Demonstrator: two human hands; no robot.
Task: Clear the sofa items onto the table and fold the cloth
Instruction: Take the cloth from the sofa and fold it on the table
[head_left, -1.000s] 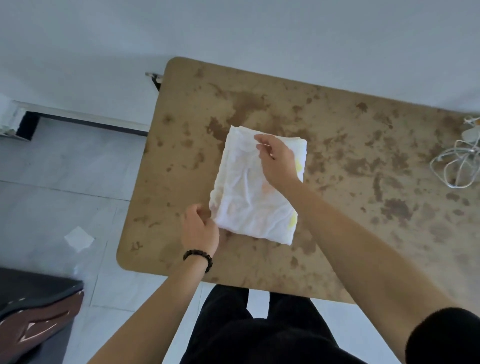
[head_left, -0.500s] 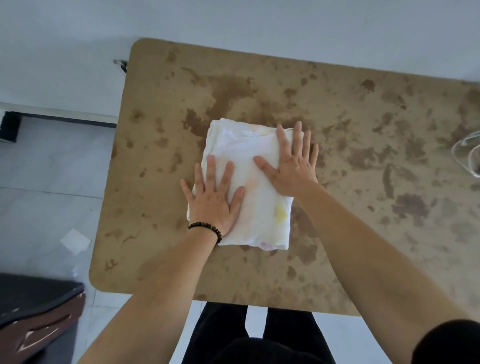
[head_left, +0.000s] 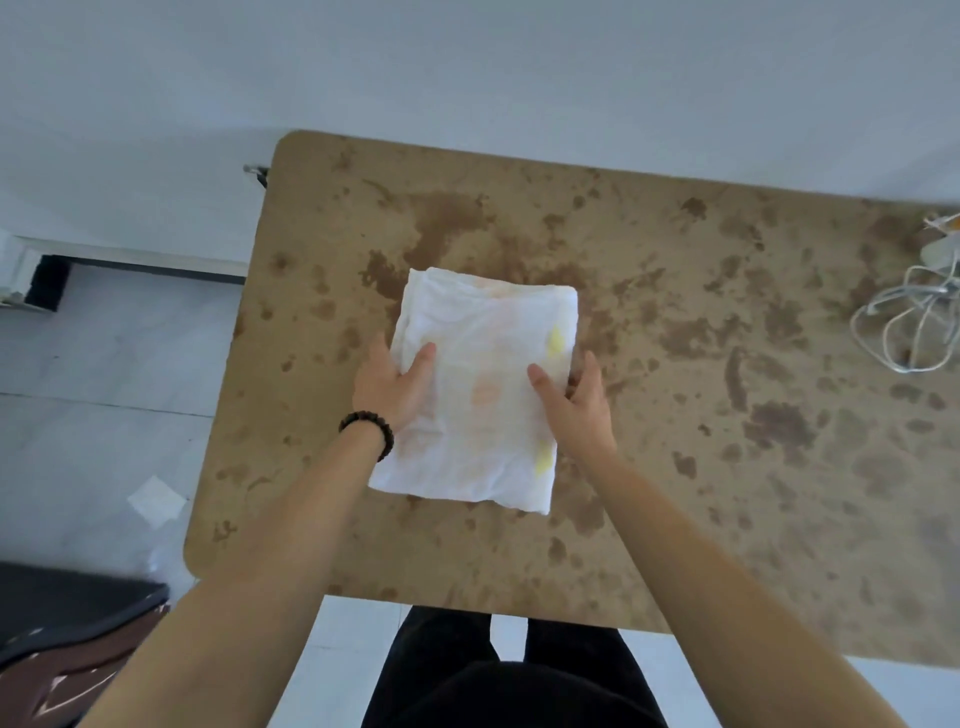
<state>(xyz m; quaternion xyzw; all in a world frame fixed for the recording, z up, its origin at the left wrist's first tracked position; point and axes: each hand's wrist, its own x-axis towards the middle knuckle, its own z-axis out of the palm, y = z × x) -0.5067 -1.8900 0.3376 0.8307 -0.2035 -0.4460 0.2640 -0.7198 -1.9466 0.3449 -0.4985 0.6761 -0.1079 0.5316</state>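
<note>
Cloth (head_left: 483, 395), white, wrinkled and folded into a rectangle with faint yellow and orange marks, lies on the mottled brown bench (head_left: 727, 415). Left hand (head_left: 392, 389) and right hand (head_left: 579, 410) grasp its side edges, thumbs on top. No writing is readable.

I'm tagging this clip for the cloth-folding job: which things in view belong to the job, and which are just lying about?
Part of the job:
- folded white cloth, gripped at both side edges
- left hand and right hand
- stained brown table under the cloth

Just lying about:
- white cable coiled at the table's right edge
- white scrap on the floor
- dark furniture, lower left
</note>
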